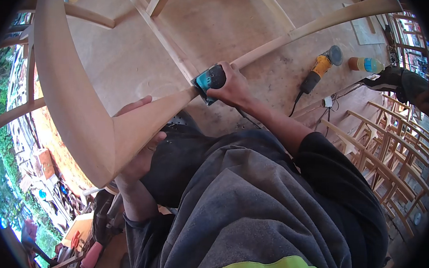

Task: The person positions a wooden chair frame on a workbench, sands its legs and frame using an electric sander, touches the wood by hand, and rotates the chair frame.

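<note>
My right hand (232, 87) is wrapped over the top of a teal and black palm sander (209, 82). The sander's pad presses against the wooden chair frame (149, 117), close to where the wide armrest piece meets a longer rail. My left hand (142, 154) grips that wide piece from beneath, with fingertips showing on both sides of it and the palm hidden behind the wood. A thick curved part (75, 76) of the same frame rises at the left, close to the camera.
On the worktable (201, 30) lie a yellow angle grinder (321, 67) with its cord and a bottle (366, 64) on its side. Several wooden chair frames (390, 149) stand on the floor at right. Another person's arm (413, 89) shows at the right edge.
</note>
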`<state>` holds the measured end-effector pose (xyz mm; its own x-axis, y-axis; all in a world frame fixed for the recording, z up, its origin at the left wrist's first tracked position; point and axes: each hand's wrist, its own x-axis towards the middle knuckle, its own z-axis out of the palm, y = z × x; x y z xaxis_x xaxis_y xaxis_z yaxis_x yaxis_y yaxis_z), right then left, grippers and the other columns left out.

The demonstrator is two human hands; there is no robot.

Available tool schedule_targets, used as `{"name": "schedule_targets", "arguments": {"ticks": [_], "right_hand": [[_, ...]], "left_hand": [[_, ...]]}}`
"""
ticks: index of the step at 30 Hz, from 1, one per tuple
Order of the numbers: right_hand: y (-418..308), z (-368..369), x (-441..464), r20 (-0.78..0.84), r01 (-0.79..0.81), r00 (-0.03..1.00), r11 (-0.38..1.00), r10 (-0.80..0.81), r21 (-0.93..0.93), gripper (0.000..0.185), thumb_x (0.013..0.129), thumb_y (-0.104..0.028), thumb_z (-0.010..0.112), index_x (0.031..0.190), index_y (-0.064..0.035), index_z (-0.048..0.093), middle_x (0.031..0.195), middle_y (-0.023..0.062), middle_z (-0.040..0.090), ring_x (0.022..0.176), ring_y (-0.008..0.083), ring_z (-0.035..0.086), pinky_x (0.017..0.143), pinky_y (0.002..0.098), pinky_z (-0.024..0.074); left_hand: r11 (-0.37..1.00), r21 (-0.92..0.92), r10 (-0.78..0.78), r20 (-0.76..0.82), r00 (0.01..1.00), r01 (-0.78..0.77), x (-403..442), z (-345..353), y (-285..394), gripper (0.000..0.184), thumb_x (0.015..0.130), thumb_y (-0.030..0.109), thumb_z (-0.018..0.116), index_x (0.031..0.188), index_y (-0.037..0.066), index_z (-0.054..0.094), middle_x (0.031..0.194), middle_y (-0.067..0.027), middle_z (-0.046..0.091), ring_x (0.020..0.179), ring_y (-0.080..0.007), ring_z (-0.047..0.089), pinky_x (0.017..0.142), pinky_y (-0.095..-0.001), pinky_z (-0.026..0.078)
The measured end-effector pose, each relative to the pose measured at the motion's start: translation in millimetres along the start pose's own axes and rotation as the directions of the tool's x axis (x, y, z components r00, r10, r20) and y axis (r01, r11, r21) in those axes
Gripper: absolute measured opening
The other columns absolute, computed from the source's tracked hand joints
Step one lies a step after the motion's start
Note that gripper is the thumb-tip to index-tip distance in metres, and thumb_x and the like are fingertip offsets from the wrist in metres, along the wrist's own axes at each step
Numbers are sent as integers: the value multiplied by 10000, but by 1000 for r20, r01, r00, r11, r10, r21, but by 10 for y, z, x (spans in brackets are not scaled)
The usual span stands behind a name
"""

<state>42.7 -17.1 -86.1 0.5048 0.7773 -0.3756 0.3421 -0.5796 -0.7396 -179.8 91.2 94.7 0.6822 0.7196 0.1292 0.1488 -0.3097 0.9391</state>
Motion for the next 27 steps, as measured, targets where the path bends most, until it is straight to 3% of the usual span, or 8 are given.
{"name": "schedule_targets", "arguments": {"ticks": [7, 9, 12, 16, 19, 24, 25, 27], "right_hand": [[157, -125, 230, -57, -12, 998, 984, 1, -181, 774, 622, -324, 780, 1283, -56, 478, 1181, 242, 565, 1098, 448, 590, 940, 489, 493], [192, -287, 293, -50, -28, 999, 979, 18, -201, 786, 634, -333, 775, 1302, -57, 466, 1201, 257, 550, 1103, 461, 586, 945, 500, 493], [327, -569, 384, -37, -65, 998, 970, 57, -235, 850, 634, -349, 786, 1358, -64, 445, 1272, 280, 523, 1161, 463, 562, 976, 497, 477], [1184, -960, 699, -220, -89, 975, 944, 18, -318, 971, 627, -340, 809, 1459, -84, 379, 1399, 290, 465, 1266, 450, 494, 1055, 478, 434], [1427, -1453, 796, -320, -40, 943, 930, -85, -366, 899, 636, -355, 818, 1400, -84, 428, 1300, 265, 516, 1253, 440, 503, 1039, 457, 453], [1280, -1650, 814, -287, -18, 954, 934, -91, -357, 783, 635, -301, 785, 1327, -97, 481, 1283, 234, 538, 1190, 444, 540, 1024, 486, 456], [1259, -1504, 787, -274, -8, 957, 941, -91, -338, 783, 635, -301, 785, 1327, -97, 481, 1283, 234, 538, 1190, 444, 540, 1024, 486, 456], [1201, -1185, 656, -260, -63, 965, 982, 15, -176, 787, 640, -308, 776, 1338, -93, 485, 1291, 223, 541, 1177, 441, 550, 1010, 484, 462]], "left_hand": [[994, 104, 28, 94, 995, -37, 56, -114, 19, 492, 796, 105, 820, 1201, -70, 603, 1224, -241, 632, 1123, -308, 636, 928, -391, 543], [988, 113, -121, 124, 985, 107, 76, -140, 61, 516, 773, 73, 831, 1210, -71, 597, 1219, -228, 637, 1104, -291, 644, 933, -380, 539], [987, 151, 42, 74, 996, -53, 61, -59, -87, 537, 770, 35, 829, 1232, -62, 574, 1193, -195, 660, 1030, -255, 683, 909, -347, 555], [983, 177, 44, 37, 998, -50, 71, 13, -79, 525, 762, 33, 830, 1212, -58, 577, 1176, -195, 660, 1005, -245, 685, 896, -345, 559], [982, 177, 52, 44, 998, -59, 83, 44, -109, 515, 759, 2, 813, 1206, -45, 562, 1159, -194, 657, 1038, -258, 666, 929, -360, 543], [971, -239, 25, 44, 999, -13, 172, 156, -100, 529, 773, 89, 804, 1218, -11, 536, 1147, -199, 644, 1155, -301, 595, 1045, -436, 453], [973, -229, 43, 4, 999, -40, 193, 181, -99, 563, 772, 218, 814, 1210, -2, 537, 1124, -183, 647, 1139, -298, 598, 1050, -475, 437], [954, -273, 120, -31, 992, -124, 273, 240, -157, 550, 773, 253, 806, 1182, 4, 537, 1099, -184, 648, 1116, -302, 606, 1045, -496, 434]]}}
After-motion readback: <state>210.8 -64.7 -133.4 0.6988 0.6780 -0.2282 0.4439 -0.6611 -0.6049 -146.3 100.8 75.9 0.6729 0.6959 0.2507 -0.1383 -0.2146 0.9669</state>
